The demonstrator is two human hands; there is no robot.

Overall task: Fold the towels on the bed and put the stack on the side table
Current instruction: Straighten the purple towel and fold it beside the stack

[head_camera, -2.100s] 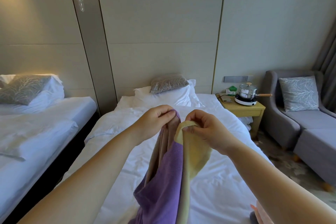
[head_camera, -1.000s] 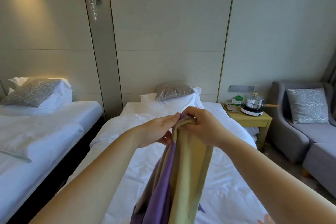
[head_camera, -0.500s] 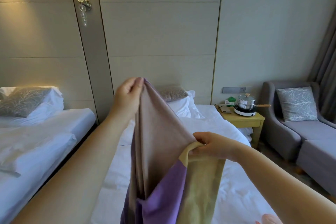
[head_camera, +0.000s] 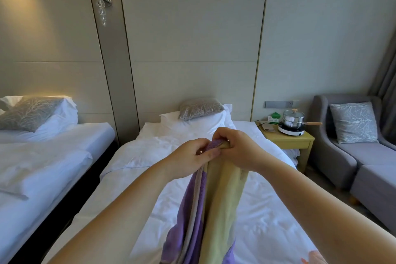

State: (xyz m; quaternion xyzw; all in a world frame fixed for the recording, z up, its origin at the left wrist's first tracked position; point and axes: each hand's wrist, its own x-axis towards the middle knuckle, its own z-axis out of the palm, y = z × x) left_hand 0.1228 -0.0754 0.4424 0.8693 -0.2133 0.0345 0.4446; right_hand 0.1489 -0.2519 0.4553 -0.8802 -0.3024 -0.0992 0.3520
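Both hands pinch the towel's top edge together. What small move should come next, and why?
Probably lower the towel onto the bed and lay it flat. The left hand and right hand pinch its top edge together, so it hangs doubled above the mattress, seemingly too long to stack without another fold.

Two arms in view. Left forearm [head_camera: 132,206], at 7 o'clock: bare from wrist to frame edge. Right forearm [head_camera: 310,206], at 4 o'clock: likewise bare along its whole visible length. Left hand [head_camera: 190,156] and right hand [head_camera: 237,150] bare, wrists and fingers plain. Nails too small to judge.
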